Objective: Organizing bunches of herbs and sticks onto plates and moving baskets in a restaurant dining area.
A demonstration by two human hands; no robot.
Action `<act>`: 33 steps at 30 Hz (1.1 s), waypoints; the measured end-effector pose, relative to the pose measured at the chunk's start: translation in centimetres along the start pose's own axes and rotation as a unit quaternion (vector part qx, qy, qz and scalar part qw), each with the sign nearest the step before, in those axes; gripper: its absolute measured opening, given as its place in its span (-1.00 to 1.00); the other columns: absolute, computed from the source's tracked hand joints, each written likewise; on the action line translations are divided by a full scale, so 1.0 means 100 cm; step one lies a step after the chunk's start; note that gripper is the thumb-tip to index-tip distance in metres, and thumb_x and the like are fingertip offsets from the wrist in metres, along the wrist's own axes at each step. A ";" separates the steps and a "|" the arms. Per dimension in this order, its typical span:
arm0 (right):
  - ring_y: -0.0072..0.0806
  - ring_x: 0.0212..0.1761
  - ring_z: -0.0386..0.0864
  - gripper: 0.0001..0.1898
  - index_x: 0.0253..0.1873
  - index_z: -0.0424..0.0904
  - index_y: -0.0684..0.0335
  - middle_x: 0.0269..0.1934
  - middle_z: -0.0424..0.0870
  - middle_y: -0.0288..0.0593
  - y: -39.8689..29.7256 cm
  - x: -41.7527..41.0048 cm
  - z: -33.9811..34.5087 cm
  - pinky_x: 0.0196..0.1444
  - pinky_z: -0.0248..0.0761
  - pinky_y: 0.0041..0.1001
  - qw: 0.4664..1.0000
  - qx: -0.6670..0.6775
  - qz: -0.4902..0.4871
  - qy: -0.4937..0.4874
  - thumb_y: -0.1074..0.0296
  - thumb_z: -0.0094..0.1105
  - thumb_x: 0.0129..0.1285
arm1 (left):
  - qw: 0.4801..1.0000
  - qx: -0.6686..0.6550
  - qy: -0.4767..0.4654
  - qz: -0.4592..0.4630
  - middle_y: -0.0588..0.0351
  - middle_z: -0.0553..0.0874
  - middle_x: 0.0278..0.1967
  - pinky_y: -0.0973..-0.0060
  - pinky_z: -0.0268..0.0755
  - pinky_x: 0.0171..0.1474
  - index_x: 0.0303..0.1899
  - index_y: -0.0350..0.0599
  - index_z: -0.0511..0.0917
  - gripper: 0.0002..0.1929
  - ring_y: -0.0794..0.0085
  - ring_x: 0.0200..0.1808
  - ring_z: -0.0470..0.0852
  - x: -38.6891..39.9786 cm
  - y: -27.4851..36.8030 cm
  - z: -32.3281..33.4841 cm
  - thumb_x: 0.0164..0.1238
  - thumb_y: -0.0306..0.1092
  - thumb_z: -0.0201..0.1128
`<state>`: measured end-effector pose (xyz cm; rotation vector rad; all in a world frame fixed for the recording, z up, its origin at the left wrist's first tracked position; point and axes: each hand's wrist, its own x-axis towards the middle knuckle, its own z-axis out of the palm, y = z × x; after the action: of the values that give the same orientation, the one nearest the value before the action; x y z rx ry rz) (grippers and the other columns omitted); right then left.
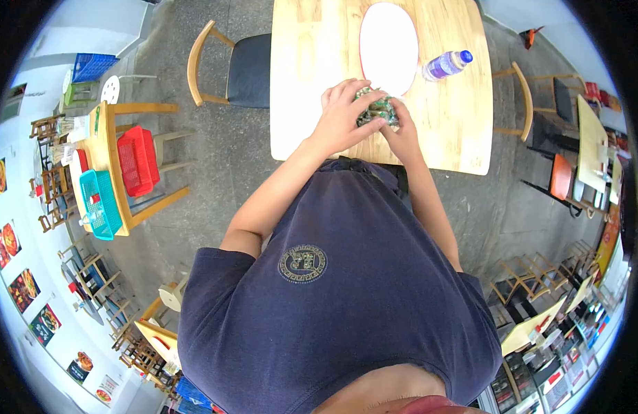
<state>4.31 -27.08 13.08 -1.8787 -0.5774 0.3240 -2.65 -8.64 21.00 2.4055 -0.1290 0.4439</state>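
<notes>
My left hand [344, 116] and my right hand [404, 132] hold a crinkled packet with green and silvery patches [376, 109] between them, over the near part of a light wooden table [319, 124]. The left fingers lie across the packet's top and left side, and the right fingers press its right side. What the packet is cannot be told. Just beyond the hands lies a white oval board or mat with a thin red rim [389, 46]. Right of it is a clear plastic bottle with a purple label and blue cap [447, 65].
Chairs stand left [249, 70] and right [526, 101] of the table. Farther left, a wooden table [123, 207] bears a teal plastic basket [100, 204], beside a red basket [137, 161]. More tables and an orange-seated chair [560, 176] stand at the right.
</notes>
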 end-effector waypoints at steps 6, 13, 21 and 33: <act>-0.33 0.34 0.49 -0.54 0.35 0.46 0.30 0.29 0.53 -0.08 -0.004 -0.021 -0.008 0.28 0.44 -0.35 0.973 0.198 0.025 0.118 0.46 0.26 0.39 | 0.999 -0.036 0.037 0.006 -0.04 0.59 0.20 0.12 0.28 0.31 0.20 0.08 0.64 -0.55 0.02 0.23 0.50 -0.003 -0.021 0.023 0.27 -0.15 0.42; -0.52 -0.02 0.60 -0.61 0.33 0.50 0.36 0.06 0.65 -0.15 -0.016 -0.042 -0.026 0.05 0.48 -0.51 0.964 0.118 0.233 0.046 0.41 0.18 0.47 | 0.995 -0.073 0.070 0.015 0.05 0.61 0.11 0.14 0.28 0.24 0.11 0.08 0.68 -0.57 0.09 0.16 0.52 -0.004 -0.026 0.033 0.23 -0.07 0.45; -0.56 -0.10 0.62 -0.69 0.26 0.57 0.37 -0.02 0.74 -0.14 -0.023 -0.039 -0.019 0.05 0.50 -0.53 0.968 0.183 0.163 0.056 0.46 0.13 0.50 | 0.991 -0.089 0.101 -0.020 0.07 0.65 0.04 0.15 0.29 0.19 0.00 0.05 0.71 -0.65 0.11 0.13 0.54 -0.004 -0.026 0.042 0.23 -0.07 0.43; -0.42 -0.10 0.64 -0.67 0.26 0.47 0.34 0.16 0.45 -0.02 -0.030 -0.030 0.002 -0.09 0.51 -0.49 0.987 -0.015 0.099 0.123 0.44 0.16 0.46 | 0.989 -0.057 0.133 0.029 -0.03 0.64 0.07 0.15 0.33 0.17 0.01 -0.03 0.69 -0.69 0.05 0.08 0.55 -0.008 -0.034 0.043 0.30 -0.16 0.32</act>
<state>1.00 -27.65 15.60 -1.9733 -0.2292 0.2082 -1.45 -8.82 15.59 2.2110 -0.1029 0.7590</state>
